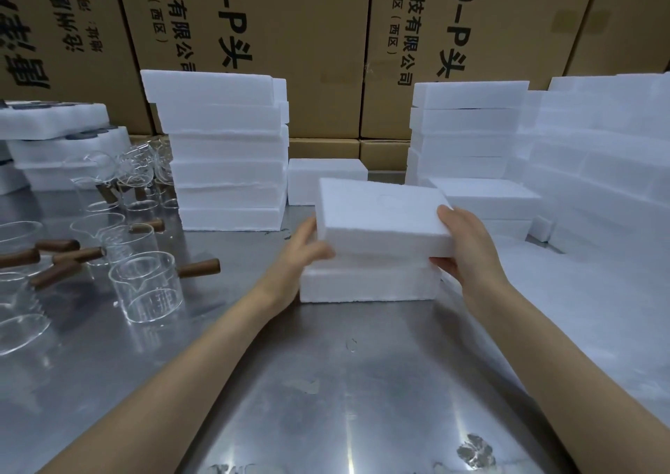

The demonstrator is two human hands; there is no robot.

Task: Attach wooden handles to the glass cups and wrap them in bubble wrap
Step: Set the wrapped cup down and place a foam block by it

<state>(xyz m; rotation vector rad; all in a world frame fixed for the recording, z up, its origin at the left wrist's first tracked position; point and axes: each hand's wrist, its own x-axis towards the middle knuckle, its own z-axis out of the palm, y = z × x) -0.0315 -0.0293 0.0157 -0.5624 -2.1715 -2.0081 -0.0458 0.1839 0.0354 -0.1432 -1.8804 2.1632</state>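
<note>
Across the near half of the steel counter (326, 401) the surface lies bare and reflective between the two forearms, giving open room toward the person. Further back that room narrows: a tall stack of white foam blocks (224, 154) stands left of centre, a second stack (467, 129) rises right of centre, and more foam slabs (598, 154) bank up along the right edge.

Between them the left hand (302, 252) and the right hand (467, 245) hold a white foam lid (380, 216), tilted and lifted at its far side above a foam base (366, 281) that rests on the counter. The left hand's fingers curl against the lid's left end; the right hand's thumb lies on top at the right corner with its fingers tucked underneath (both plainly gripping).

Behind everything stand brown cardboard cartons (315, 38) printed in black with "0-P头", "科技有限公司" and "(西区)"; the rest of the print is cut off or upside down.

On the left of the counter, well apart from the hands, stand the glass cups (152, 288): clear, straight-sided, with pouring spouts and faint graduation marks. Several carry dark brown wooden handles (199, 267) sticking out sideways. Behind them sit foam trays (54, 125) with dark items in their recesses.
</note>
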